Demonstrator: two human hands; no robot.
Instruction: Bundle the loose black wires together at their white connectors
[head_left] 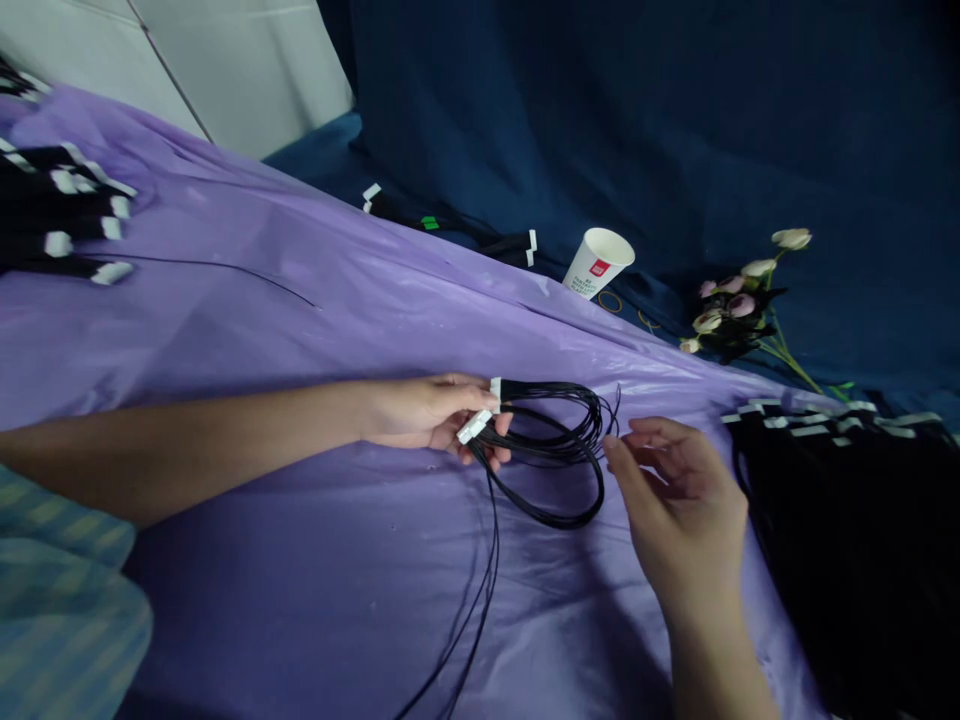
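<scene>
My left hand (442, 412) is closed on a black wire harness (577, 515) near its two white connectors. One white connector (475, 427) lies across the fingers, and the other white connector (495, 393) sits by the thumb. From there the wires loop out to the right, while a few thin strands (491, 560) hang down toward the lower edge. Beside the right end of the loops is my right hand (679, 490). Its fingers are half curled, the thumb apart from them, and I see nothing held. A thin wire end passes close to its thumb tip.
Purple sheeting (300, 580) covers the work surface. Piles of black harnesses (60, 215) lie at left, and another black harness pile (847, 540) at right. Along the back edge are a paper cup (600, 262), rubber bands (610, 301), artificial flowers (739, 305) and further black cables (465, 228).
</scene>
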